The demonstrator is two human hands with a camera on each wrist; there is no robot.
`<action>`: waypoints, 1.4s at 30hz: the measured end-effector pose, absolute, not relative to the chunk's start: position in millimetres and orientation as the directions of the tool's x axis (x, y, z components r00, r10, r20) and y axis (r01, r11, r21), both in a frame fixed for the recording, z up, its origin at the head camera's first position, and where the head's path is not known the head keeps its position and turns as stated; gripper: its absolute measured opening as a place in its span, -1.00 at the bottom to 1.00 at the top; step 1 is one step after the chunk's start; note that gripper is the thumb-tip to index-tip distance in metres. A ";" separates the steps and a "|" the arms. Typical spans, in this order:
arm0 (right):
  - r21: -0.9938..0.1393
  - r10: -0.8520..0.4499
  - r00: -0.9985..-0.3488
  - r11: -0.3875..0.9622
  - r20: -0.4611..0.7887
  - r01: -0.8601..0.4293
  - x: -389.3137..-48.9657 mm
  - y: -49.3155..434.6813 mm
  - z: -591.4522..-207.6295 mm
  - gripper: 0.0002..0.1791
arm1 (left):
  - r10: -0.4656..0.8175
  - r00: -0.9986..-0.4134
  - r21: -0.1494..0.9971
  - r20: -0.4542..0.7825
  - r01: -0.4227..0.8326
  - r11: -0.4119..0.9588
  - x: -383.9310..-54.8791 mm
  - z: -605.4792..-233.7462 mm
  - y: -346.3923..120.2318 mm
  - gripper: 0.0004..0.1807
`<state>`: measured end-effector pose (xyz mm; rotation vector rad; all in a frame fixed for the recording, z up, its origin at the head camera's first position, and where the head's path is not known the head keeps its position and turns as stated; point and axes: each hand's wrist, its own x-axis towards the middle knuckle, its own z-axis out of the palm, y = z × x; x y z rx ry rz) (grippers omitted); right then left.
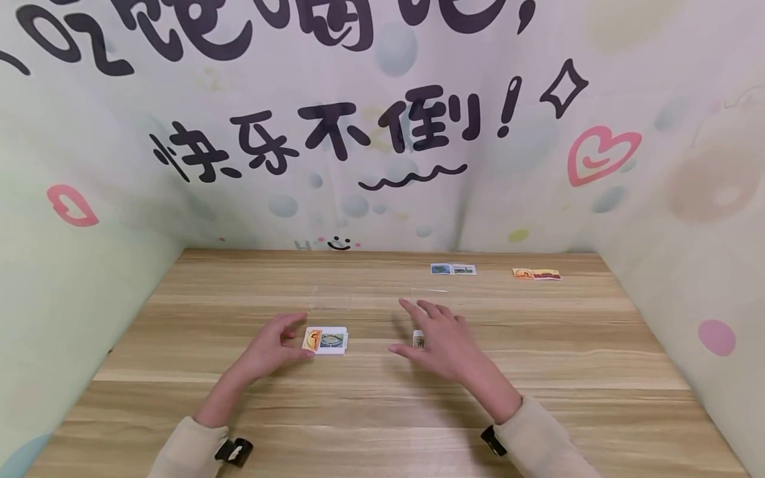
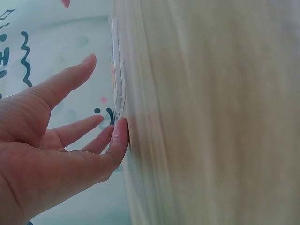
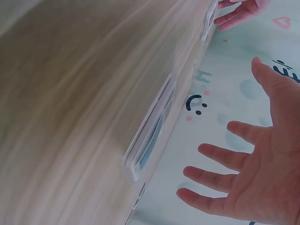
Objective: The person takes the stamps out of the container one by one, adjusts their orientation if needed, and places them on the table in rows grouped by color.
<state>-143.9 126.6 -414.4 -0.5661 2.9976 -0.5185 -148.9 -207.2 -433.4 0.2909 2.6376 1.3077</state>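
Note:
On the table lies a flat white stack (image 1: 335,349), topped by an orange stamp-like picture (image 1: 312,340) and a greenish one (image 1: 332,340). My left hand (image 1: 271,348) is at its left side, thumb by the near corner and fingers spread loosely. In the left wrist view the white stack (image 2: 118,70) shows edge-on beside the fingertips. My right hand (image 1: 445,342) hovers with fingers spread over a second small stack (image 1: 418,340), hiding most of it. From the right wrist, this stack (image 3: 150,126) looks thin and layered, with a bluish piece on top.
Two clear, see-through rectangles (image 1: 331,299) lie behind the stacks, the other partly behind my right hand. Farther back are a blue-and-grey pair of small pictures (image 1: 453,269) and an orange-and-maroon pair (image 1: 536,274). A printed cloth wall (image 1: 382,212) borders the wooden table (image 1: 358,425).

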 end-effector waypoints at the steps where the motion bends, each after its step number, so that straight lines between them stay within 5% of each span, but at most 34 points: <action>1: -0.335 -0.365 -0.931 0.875 0.019 -0.350 -143.9 126.0 -414.4 -0.06 | 0.255 -0.964 0.804 -0.078 0.091 0.588 -148.9 -433.5 -207.1 -0.12; 42: -0.487 -0.406 -0.913 0.788 0.050 -0.377 -155.6 100.7 -416.0 -0.26 | 0.215 -0.959 0.864 -0.184 -0.054 0.500 -151.9 -435.6 -208.6 -0.24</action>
